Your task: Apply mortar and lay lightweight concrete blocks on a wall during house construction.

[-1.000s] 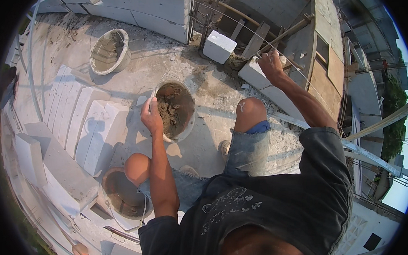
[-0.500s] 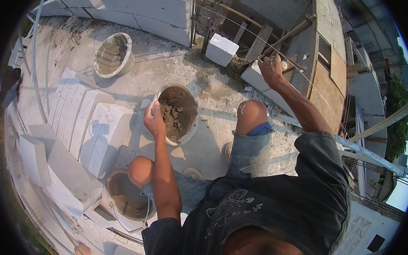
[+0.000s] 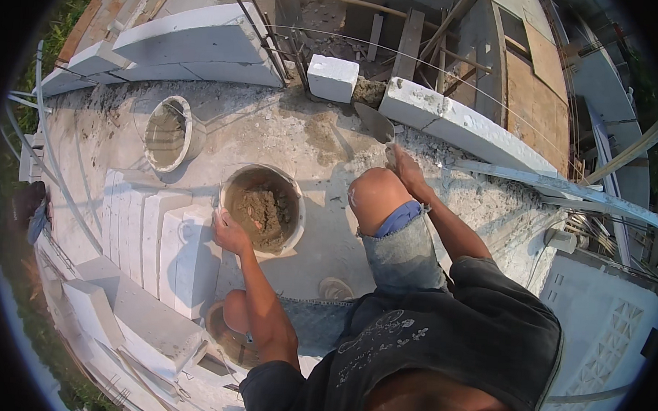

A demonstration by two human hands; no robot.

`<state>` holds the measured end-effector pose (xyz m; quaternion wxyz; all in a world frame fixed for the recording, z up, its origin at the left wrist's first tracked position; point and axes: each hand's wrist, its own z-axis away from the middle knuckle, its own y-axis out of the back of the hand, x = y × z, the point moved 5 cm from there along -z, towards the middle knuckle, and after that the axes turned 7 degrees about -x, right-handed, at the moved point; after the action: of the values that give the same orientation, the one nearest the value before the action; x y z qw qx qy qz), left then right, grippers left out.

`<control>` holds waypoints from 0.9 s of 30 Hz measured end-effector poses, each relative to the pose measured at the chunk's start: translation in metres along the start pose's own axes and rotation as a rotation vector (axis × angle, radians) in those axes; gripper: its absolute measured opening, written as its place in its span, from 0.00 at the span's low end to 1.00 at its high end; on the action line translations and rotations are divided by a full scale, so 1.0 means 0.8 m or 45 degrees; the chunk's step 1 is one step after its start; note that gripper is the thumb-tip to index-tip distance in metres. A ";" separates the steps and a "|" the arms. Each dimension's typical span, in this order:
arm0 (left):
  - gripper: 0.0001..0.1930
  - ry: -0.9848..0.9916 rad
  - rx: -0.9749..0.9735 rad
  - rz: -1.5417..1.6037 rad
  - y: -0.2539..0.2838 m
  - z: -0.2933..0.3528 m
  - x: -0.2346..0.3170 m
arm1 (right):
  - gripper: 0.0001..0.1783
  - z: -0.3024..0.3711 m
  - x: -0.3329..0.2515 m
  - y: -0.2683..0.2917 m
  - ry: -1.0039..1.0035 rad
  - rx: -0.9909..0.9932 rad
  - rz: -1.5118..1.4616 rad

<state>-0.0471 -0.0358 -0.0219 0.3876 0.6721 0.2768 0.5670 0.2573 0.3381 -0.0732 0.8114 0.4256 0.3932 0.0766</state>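
Note:
My left hand (image 3: 230,233) is closed on the left rim of a round bucket (image 3: 299,222) that holds grey-brown mortar (image 3: 266,209). Just beyond my raised right knee, my right hand (image 3: 407,172) grips the handle of a trowel (image 3: 375,124). The trowel's blade points away from me, low in front of the wall blocks. Behind it, mortar (image 3: 369,94) fills the gap between a short white block (image 3: 332,78) and a row of long white blocks (image 3: 471,135). Whether the blade touches anything, I cannot tell.
A second bucket (image 3: 195,144) with grey contents stands at the far left. White blocks (image 3: 187,254) are lined up left of the mortar bucket. Another bucket (image 3: 224,340) sits by my left knee. A string (image 3: 452,73) crosses above the wall, near upright steel bars (image 3: 266,37).
My right hand has come down and back toward me from above the wall blocks, and the trowel now shows plainly. My left hand stays on the bucket's rim. The view has shifted.

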 end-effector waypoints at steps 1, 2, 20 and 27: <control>0.21 0.127 0.034 -0.270 0.007 0.003 -0.003 | 0.30 -0.014 0.010 -0.010 -0.084 -0.045 -0.012; 0.20 0.329 0.001 -0.546 0.011 0.004 -0.004 | 0.30 -0.025 0.013 -0.014 -0.060 -0.034 0.037; 0.31 -1.254 -0.881 -0.687 -0.301 -0.064 0.484 | 0.27 0.101 0.073 0.034 -0.010 -0.002 -0.500; 0.37 -1.313 -0.868 -0.692 -0.333 -0.066 0.433 | 0.22 0.088 0.062 0.037 0.094 -0.106 -0.954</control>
<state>-0.0099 0.4019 -0.0520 0.7893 0.6033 0.0211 0.1117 0.3467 0.3349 -0.0566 0.7850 0.2159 0.5472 -0.1942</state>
